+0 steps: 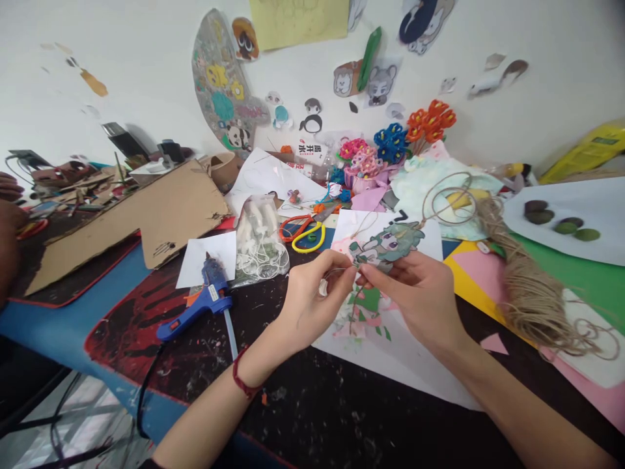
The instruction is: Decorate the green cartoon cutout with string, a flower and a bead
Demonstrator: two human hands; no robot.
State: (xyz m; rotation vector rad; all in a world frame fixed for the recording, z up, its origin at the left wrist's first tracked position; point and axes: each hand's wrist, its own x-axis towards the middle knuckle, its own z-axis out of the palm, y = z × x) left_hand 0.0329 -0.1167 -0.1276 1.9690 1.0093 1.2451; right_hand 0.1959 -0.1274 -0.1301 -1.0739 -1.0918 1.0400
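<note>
Right hand (430, 296) holds figure cutout (393, 242); scissors (323, 231) beyond.

Grey-green cutout figure (401, 242), blue glue gun (211, 296), tan twine (525, 293), red-patterned black mat (129, 335)

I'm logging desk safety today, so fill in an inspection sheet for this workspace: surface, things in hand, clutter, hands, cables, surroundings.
Surface: dark mat, pale specks, on blue table.
Job's things: cutout figure, held above a white sheet.
Clutter: glue gun, scissors, cardboard, twine.
Hands: right hand holds the cutout figure; left hand at its edge, exact grip unclear.
Cables: black cable hanging over the table's edge.
Surroundings: wall with pictures; another person's arm, far left.
</note>
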